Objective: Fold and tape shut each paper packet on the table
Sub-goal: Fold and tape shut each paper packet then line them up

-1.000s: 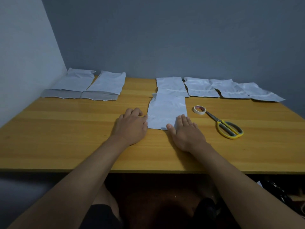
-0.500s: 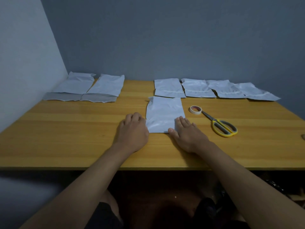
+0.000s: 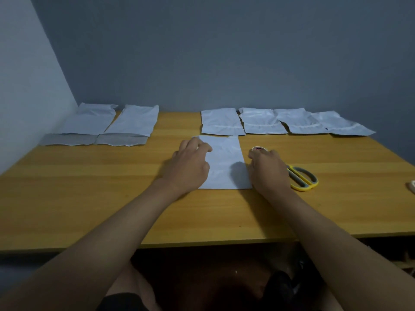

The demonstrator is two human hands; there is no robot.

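Note:
One white paper packet (image 3: 226, 162) lies flat on the wooden table (image 3: 89, 198) in front of me. My left hand (image 3: 188, 169) rests on its left side, with loosely bent fingers over the upper left corner. To the right of the packet, my right hand (image 3: 269, 171) has its fingers curled round the near side of the small tape roll (image 3: 259, 149). Several more white packets (image 3: 261, 121) lie in a row along the back wall.
Yellow-handled scissors (image 3: 303, 178) lie just right of my right hand, their blades hidden under it. Two packets with grey lower flaps (image 3: 132, 126) sit at the back left by the wall. A small white object (image 3: 412, 186) shows at the right edge.
My right hand left the packet's lower right corner and moved right and forward to the tape roll. My left hand slid forward onto the packet's upper left part.

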